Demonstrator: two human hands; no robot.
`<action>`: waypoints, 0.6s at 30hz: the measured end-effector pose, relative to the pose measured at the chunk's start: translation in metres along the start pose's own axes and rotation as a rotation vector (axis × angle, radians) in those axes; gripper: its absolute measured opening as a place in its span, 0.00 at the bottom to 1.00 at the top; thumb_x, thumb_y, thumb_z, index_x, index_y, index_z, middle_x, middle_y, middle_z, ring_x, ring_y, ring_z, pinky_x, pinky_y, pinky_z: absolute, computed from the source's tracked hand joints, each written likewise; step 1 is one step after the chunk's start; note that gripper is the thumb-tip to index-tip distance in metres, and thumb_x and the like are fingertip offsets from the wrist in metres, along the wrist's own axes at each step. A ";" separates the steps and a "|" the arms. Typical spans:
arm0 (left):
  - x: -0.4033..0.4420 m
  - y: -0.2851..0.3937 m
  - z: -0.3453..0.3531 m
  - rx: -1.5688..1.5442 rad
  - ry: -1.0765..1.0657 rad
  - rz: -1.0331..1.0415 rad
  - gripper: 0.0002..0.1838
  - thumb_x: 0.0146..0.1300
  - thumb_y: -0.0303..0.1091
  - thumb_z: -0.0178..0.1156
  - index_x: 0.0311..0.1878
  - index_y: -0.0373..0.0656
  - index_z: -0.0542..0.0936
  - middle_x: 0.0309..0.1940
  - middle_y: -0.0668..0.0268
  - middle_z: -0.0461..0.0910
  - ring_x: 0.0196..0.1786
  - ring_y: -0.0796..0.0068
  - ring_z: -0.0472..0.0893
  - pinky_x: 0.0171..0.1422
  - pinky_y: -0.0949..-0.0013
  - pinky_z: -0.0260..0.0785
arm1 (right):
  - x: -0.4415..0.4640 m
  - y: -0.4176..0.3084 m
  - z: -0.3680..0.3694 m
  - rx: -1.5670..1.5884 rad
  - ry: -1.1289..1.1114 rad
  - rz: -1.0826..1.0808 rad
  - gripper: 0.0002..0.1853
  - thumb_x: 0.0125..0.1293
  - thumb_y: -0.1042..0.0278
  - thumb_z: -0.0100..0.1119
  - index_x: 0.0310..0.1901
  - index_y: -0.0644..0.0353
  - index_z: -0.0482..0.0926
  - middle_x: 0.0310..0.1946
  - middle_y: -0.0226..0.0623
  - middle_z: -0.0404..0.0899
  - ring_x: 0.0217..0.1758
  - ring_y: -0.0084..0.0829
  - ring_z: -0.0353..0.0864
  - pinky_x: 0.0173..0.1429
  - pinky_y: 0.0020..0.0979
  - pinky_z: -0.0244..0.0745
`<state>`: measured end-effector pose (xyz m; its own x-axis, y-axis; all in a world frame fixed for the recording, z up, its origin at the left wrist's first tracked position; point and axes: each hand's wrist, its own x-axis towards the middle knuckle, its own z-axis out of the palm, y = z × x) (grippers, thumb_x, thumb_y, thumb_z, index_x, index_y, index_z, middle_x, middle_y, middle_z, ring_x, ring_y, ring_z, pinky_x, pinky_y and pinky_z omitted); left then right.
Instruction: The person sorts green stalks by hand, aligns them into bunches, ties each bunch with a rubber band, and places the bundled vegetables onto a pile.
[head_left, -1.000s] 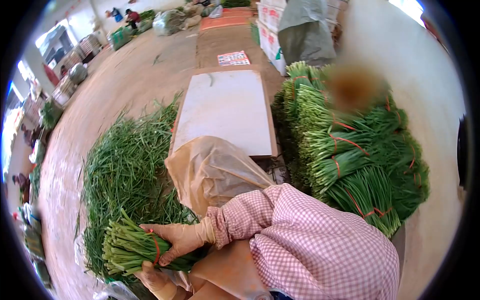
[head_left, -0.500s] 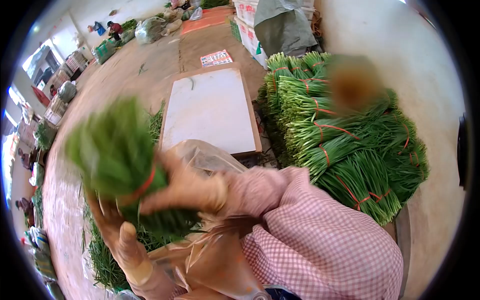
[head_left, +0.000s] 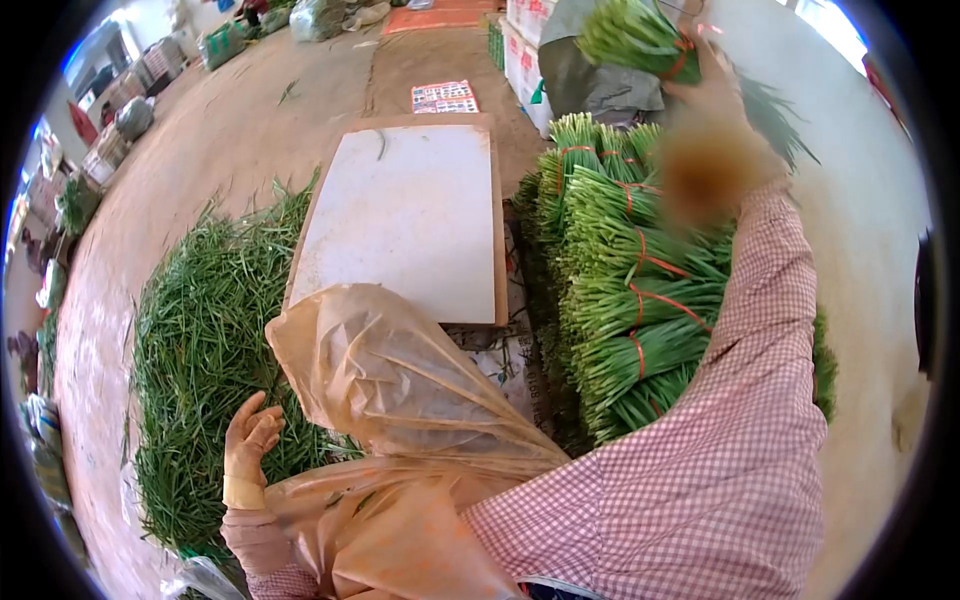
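Note:
In the head view, my right hand (head_left: 722,92) is raised at the upper right, closed round a bundle of garlic chives (head_left: 635,38) tied with a red band. The cut ends point left and the leaves trail to the right, above a tall stack of similar banded bundles (head_left: 625,300). A brown blur partly covers this wrist. At the lower left my left hand (head_left: 252,440), in a pale glove, holds nothing, with its fingers loosely bent and apart. It is beside a heap of loose green leaves (head_left: 205,370).
A white board (head_left: 405,220) with a brown edge lies in front of me. My knees are under a translucent brown plastic apron (head_left: 400,370). Behind the stack stand white boxes (head_left: 522,65) and a grey-green sheet (head_left: 610,92). A printed sheet (head_left: 444,97) lies on the floor.
My right hand has carried the chive bundle from the lower left, across my body, to the upper right. My left hand has come away from the bundle, and the loose heap is uncovered.

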<state>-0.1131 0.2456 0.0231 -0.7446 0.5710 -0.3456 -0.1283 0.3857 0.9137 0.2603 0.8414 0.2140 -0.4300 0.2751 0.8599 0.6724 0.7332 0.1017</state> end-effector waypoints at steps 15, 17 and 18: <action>-0.013 -0.040 0.032 -0.095 -0.032 -0.222 0.30 0.61 0.37 0.64 0.67 0.43 0.69 0.50 0.60 0.81 0.46 0.73 0.81 0.51 0.72 0.70 | -0.052 0.002 0.122 -0.307 -1.455 0.196 0.38 0.51 0.74 0.67 0.67 0.48 0.66 0.60 0.46 0.73 0.63 0.45 0.74 0.67 0.41 0.69; -0.022 -0.035 0.035 -0.090 -0.015 -0.219 0.30 0.61 0.36 0.64 0.67 0.42 0.69 0.50 0.60 0.81 0.46 0.73 0.81 0.51 0.72 0.70 | -0.048 -0.005 0.139 -0.374 -1.147 0.034 0.20 0.54 0.68 0.62 0.52 0.55 0.80 0.47 0.47 0.82 0.55 0.46 0.80 0.58 0.46 0.71; -0.026 -0.029 0.036 -0.073 -0.005 -0.211 0.30 0.61 0.35 0.64 0.67 0.41 0.69 0.50 0.60 0.81 0.46 0.73 0.80 0.52 0.72 0.70 | -0.050 -0.011 0.145 -0.230 -0.958 0.016 0.17 0.58 0.63 0.58 0.49 0.55 0.81 0.49 0.46 0.81 0.54 0.47 0.80 0.56 0.47 0.71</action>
<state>-0.0659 0.2457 -0.0025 -0.6931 0.4872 -0.5313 -0.3278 0.4433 0.8342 0.1869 0.9102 0.0976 -0.6576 0.7462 0.1036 0.7398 0.6137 0.2757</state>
